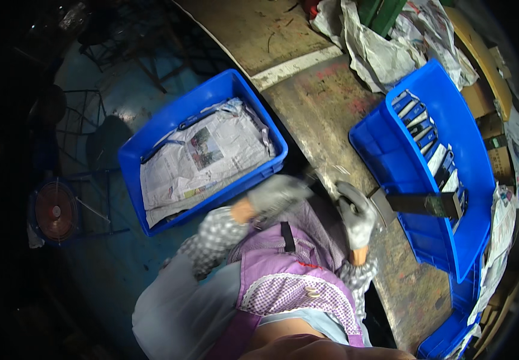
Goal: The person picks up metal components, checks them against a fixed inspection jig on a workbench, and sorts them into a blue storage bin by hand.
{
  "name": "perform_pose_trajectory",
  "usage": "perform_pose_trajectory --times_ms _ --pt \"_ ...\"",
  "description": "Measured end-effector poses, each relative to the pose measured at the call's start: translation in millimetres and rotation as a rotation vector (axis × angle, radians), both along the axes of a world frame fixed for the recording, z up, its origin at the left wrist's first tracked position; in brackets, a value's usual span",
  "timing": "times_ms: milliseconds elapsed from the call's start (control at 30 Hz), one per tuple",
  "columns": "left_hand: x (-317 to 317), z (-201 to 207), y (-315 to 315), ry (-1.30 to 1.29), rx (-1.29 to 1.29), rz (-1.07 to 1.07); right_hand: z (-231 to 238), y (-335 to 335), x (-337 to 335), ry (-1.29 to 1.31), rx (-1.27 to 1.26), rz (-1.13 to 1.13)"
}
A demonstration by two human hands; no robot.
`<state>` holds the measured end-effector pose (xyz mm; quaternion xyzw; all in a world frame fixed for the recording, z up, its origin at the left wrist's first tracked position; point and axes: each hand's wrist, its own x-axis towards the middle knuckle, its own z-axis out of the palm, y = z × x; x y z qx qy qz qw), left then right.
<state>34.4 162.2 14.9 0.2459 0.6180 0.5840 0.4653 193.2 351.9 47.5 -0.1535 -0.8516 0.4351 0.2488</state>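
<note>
My left hand (280, 195), in a grey glove, is smeared by motion near the front edge of the blue bin on the left (214, 207). Its fingers cannot be made out. Over the workbench edge, my right hand (358, 216) is gloved too, with its fingers curled in. Whatever sits in its grip is hidden or too small to name. A dark blurred patch lies between the two hands. Crumpled newspaper (175, 171) lines the left bin, and blue-handled tools (196, 120) lie along its far side.
The worn workbench (307, 102) runs along my right. On it stands a tilted blue bin (385, 162) with several blue-and-black handled tools (415, 117). A dark metal bar (424, 205) juts across that bin. Crumpled paper (379, 51) lies behind; a round fan (55, 211) stands at far left.
</note>
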Motion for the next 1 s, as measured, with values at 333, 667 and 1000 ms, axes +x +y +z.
perform_pose_trajectory --times_ms 333,667,1000 --pt "-198.6 -193.5 -30.5 -0.054 -0.360 0.400 -17.5 22.4 65.1 -0.314 0.009 0.008" --pt "-182.9 -171.9 -19.0 0.457 -0.891 0.186 150.8 240.1 117.9 -0.219 0.122 -0.281" --pt "-6.9 -47.5 74.0 0.408 0.019 0.468 46.2 341.7 27.4 -0.596 1.346 0.154"
